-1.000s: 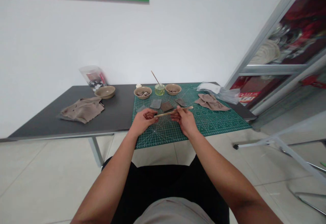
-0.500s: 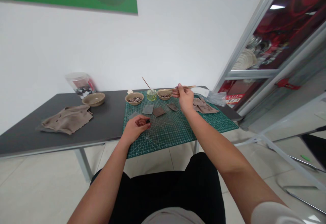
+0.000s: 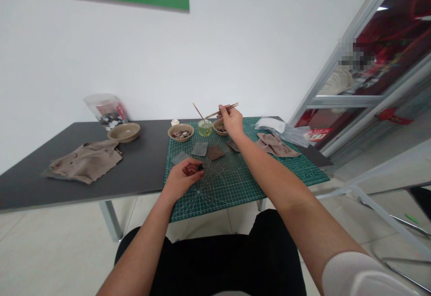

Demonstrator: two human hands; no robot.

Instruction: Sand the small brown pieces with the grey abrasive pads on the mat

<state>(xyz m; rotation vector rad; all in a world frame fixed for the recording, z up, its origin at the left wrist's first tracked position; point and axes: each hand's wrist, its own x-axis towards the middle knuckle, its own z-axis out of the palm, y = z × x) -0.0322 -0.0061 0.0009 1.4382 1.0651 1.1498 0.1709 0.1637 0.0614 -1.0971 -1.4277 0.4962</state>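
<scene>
My left hand (image 3: 185,177) is closed above the green cutting mat, pinching a small black piece (image 3: 201,167) too small to name. My right hand (image 3: 231,120) is raised over the back of the mat, fingers closed on thin wooden sticks (image 3: 212,114). Their left tips slant down towards a glass jar (image 3: 205,128) holding pale green liquid, in which another thin stick (image 3: 198,110) leans. Right behind my hand is a small bowl (image 3: 216,130) of small dark pieces, partly covered. Sandpaper-like squares, grey (image 3: 200,148) and brown (image 3: 215,152), lie between my hands.
A second bowl of pieces (image 3: 181,139) stands left of the jar. Brown cloths lie at left (image 3: 85,160) and right (image 3: 278,145), with a plastic bag (image 3: 286,130) behind. A bowl (image 3: 124,139) and clear tub (image 3: 107,109) stand at the dark table's (image 3: 144,165) back left.
My right hand has moved left, bringing the sticks nearer the jar and tilting them more steeply. My left hand still holds the black piece. The view has shifted slightly.
</scene>
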